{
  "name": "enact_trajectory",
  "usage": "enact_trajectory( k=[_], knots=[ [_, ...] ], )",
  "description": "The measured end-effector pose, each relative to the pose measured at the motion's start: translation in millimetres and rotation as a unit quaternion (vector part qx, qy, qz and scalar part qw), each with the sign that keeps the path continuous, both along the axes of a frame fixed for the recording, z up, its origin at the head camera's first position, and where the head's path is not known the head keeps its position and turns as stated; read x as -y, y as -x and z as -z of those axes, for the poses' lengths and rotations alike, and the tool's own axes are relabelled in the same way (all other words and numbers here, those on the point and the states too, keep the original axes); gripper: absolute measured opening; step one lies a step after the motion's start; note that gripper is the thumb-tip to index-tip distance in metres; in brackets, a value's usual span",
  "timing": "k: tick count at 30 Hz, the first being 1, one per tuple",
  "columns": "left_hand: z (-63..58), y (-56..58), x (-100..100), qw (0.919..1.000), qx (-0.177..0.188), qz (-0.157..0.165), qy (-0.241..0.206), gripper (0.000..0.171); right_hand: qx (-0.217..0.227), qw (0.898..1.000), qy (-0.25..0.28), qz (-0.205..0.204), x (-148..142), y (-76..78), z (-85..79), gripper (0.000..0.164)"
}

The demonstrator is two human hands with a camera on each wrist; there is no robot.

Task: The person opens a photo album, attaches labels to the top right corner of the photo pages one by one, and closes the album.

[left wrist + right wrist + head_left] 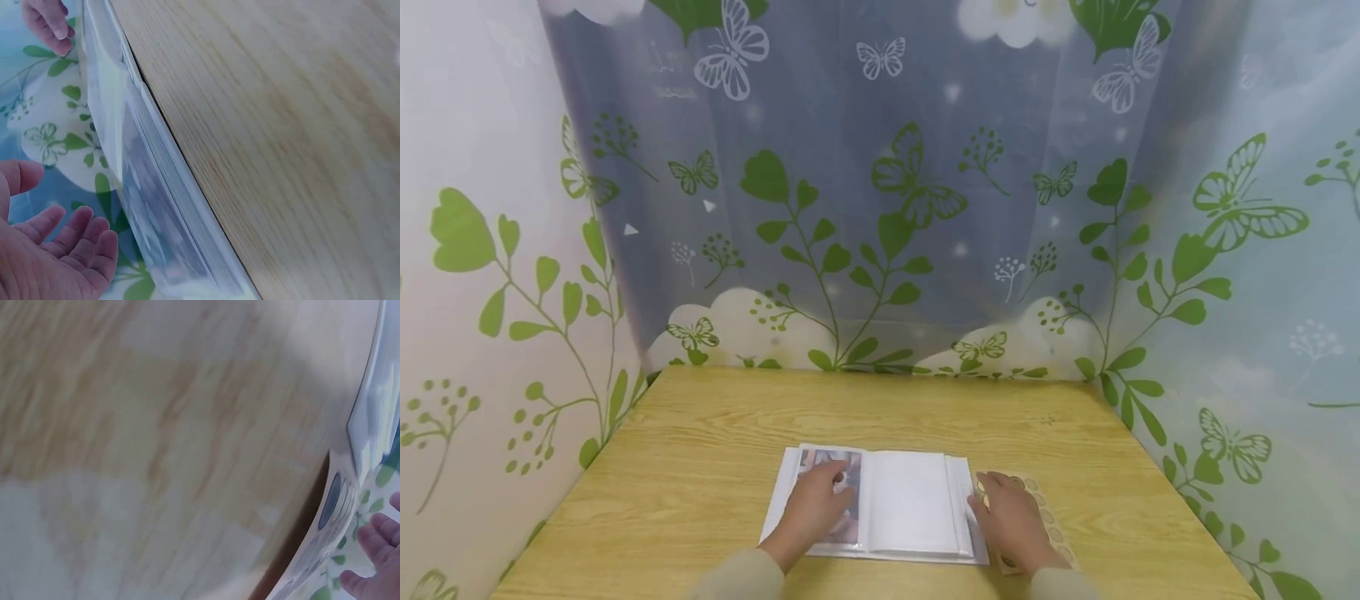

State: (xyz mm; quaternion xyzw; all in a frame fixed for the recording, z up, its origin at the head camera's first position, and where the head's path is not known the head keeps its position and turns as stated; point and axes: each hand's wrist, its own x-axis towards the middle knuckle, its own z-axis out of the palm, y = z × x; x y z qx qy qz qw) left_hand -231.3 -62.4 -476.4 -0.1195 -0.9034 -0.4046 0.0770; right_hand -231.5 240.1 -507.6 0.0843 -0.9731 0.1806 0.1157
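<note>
A white photo album (907, 500) lies open on the table, with a picture (852, 529) in its left page and a blank white right page. Over the left page hovers my left hand (816, 504), its fingers loosely bent and apart from the page in the left wrist view. My right hand (1011, 517) is at the album's right edge, above a tan sheet of round stickers (1051, 521). In the right wrist view the fingers (378, 540) are spread and hold nothing. The sheet (315, 544) curls up from the table there.
The wood-grain table (700, 433) extends around the album. Curtains printed with green leaves and butterflies (917, 183) hang behind it and along both sides.
</note>
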Motion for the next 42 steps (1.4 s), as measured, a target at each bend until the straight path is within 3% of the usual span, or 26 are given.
enact_trajectory(
  k=[6,14,21,28,34,42],
  knots=[
    [1.1,3.5,-21,0.9997,0.016,0.017,0.006,0.049,0.011,1.0,0.018,0.022,-18,-2.6,-3.7,0.042],
    [9.0,5.1,-59,0.9988,-0.015,0.035,0.031,0.049,0.05,0.996,0.038,0.062,-40,-5.8,-3.5,0.043],
    [10.7,2.9,-96,0.9953,-0.032,0.05,0.076,0.048,0.075,0.992,0.012,0.096,-55,-8.9,-7.6,0.05],
    [16.6,0.2,-132,0.9887,-0.031,0.069,0.13,0.049,0.089,0.99,0.001,0.114,-63,-9.2,-5.4,0.056],
    [22.3,-0.4,-159,0.9783,-0.031,0.092,0.183,0.053,0.1,0.987,0.0,0.122,-70,-11.4,-3.8,0.054],
    [29.2,-3.6,-177,0.9656,-0.05,0.092,0.238,0.054,0.106,0.985,-0.01,0.133,-78,-14.9,-2.6,0.055]
  ],
)
